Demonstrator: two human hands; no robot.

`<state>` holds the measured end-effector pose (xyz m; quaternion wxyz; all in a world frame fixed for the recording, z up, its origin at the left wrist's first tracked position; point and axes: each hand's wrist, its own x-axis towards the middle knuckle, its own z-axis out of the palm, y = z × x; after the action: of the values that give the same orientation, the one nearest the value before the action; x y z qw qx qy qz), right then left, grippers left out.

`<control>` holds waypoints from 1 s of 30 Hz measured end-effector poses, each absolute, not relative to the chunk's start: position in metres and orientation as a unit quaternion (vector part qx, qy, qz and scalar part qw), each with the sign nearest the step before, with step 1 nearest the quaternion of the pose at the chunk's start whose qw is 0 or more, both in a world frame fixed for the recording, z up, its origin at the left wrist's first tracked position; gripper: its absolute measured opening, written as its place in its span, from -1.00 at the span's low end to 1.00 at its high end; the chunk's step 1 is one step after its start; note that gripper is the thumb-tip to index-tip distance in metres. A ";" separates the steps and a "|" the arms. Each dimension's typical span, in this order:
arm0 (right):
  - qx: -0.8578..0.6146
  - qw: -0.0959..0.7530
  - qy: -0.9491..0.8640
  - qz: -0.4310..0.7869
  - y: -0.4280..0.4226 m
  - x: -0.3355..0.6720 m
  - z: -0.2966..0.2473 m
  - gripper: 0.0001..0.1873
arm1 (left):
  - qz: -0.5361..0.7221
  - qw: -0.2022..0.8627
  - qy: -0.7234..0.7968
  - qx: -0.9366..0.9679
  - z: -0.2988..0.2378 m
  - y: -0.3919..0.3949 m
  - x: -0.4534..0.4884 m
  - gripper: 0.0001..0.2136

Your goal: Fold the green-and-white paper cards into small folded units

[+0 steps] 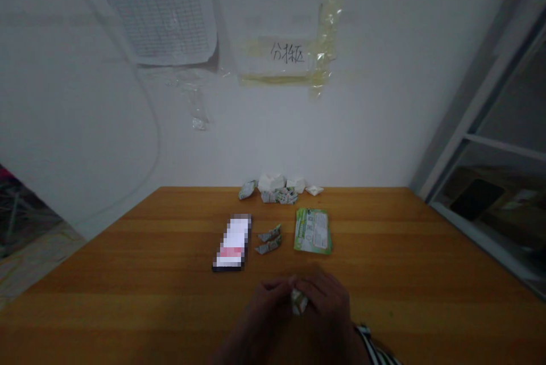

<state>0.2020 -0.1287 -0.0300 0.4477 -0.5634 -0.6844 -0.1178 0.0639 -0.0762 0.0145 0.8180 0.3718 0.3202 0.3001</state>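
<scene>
Pinching a small folded paper (298, 301) between both hands, low over the near edge of the table (128, 274).

From where I stand, the left hand (260, 302) and right hand (328, 302) meet knuckle to knuckle, fingertips closed together on the scrap, I'd say because it is so small that only fingertips can grip it; it sits just clear of the wood. Beyond them lie one phone (233, 241) face up, two folded pieces (269, 233) just beside it, and one green packet (313, 231) lying flat to the right, all within easy reach. A heap (277, 189) of similar folded bits sits pushed against the wall (384, 98), seemingly out of the way; perhaps five or six, too jumbled to count. One striped cuff (375, 348) shows at the right wrist.
</scene>
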 end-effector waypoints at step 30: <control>-0.505 0.595 -0.404 0.477 -0.120 0.186 -0.016 -0.57 | 0.369 0.640 0.402 0.541 0.027 -0.068 0.055 -0.72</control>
<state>0.1864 -0.1203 -0.0161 0.5950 -0.5054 -0.4044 0.4765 0.0548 -0.0683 0.0273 0.6401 0.5405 0.4024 0.3690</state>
